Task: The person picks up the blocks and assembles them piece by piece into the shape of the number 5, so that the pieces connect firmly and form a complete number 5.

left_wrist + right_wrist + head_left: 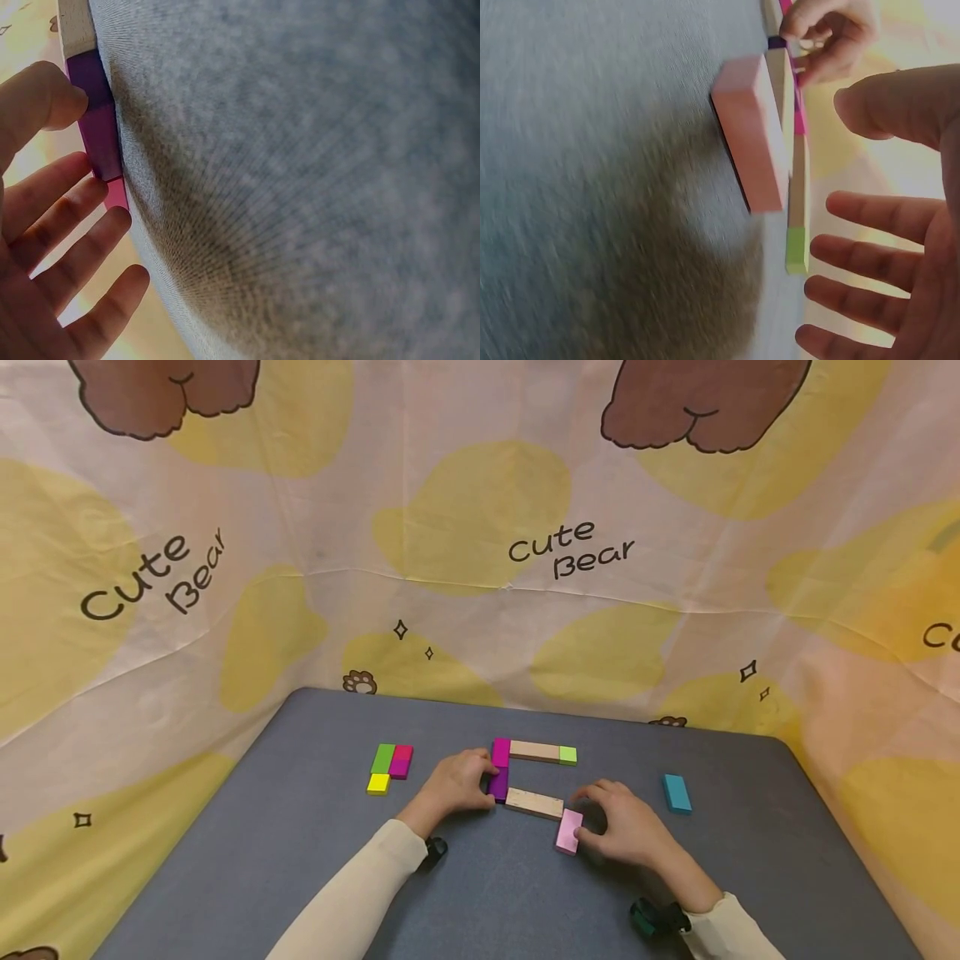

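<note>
Currently: one grey surface (487, 902); your left hand (459, 781), unclenched, thumb at the purple block (500, 787); your right hand (626, 827), fingers loose, beside the pink block (567, 832); wooden plank (534, 803), between those blocks, all well inside the side edges; blue block (677, 794), toward the right edge; small lime block (567, 756).

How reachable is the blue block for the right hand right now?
Likely yes: the right hand looks open beside the pink block, and only bare tabletop shows between that hand and the blue block.
</note>
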Available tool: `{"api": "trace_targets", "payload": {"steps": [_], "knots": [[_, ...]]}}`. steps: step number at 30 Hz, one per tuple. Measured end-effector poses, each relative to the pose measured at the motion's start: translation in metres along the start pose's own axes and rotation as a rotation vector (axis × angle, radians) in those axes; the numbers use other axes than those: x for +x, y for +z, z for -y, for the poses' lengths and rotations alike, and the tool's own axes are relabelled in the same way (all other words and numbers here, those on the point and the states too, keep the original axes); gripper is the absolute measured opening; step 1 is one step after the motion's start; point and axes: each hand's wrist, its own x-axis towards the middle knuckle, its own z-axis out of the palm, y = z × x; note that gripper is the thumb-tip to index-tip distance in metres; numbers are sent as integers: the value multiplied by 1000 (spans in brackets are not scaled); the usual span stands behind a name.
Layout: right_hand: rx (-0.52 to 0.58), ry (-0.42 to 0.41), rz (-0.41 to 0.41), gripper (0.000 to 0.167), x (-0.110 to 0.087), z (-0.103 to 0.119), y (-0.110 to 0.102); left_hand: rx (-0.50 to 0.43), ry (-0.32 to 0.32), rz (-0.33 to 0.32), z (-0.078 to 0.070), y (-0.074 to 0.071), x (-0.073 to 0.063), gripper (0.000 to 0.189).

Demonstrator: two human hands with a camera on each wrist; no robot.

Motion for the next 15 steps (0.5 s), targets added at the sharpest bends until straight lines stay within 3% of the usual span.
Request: {"api": "trace_targets", "payload": {"steps": [15], "knots": [[-13,-19,-14,48,-5,-28,-15,7,9,-5,1,0,-1,43]]}}
